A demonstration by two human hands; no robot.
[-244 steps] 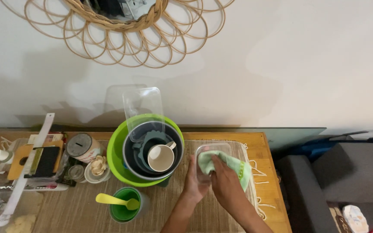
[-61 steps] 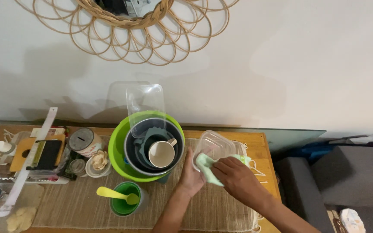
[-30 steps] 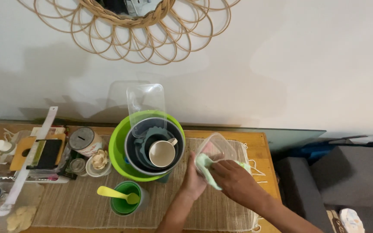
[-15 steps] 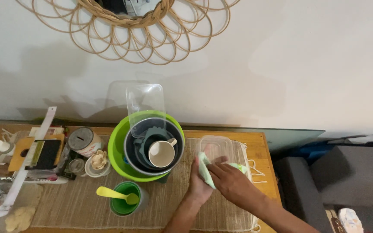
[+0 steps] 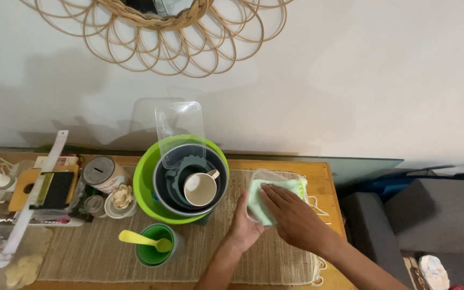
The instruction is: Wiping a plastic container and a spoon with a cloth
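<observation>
Far left: clutter is sitting at the table [image 5: 326,177] edge, with a white strip [image 5: 32,196] lying across a black-and-orange pad [image 5: 46,189].
Tin: a round tin [image 5: 102,173] is standing next to a small jar [image 5: 116,201] that is holding a pale flower shape.
Cup: a green cup [image 5: 154,252] is standing on the woven mat [image 5: 98,252], with a yellow spoon [image 5: 140,239] lying across its rim.
Bowls: a green bowl [image 5: 147,185] is holding a dark bowl [image 5: 162,196], which is holding 1 cream mug [image 5: 200,188]; a clear lid [image 5: 180,129] is standing upright behind them against the wall.
Left hand [image 5: 245,225]: fingers are curling around the left side of the clear container [image 5: 275,177], gripping it.
Container: it is sitting on the mat just right of the bowls, between both hands.
Right hand [image 5: 291,215]: fingers are lying flat and together, pressing the green cloth [image 5: 259,196] into the container; not clamping anything.
Cloth: it is filling most of the container, partly under the right hand.
Far right: a grey seat [image 5: 430,215] is standing beside the table.
</observation>
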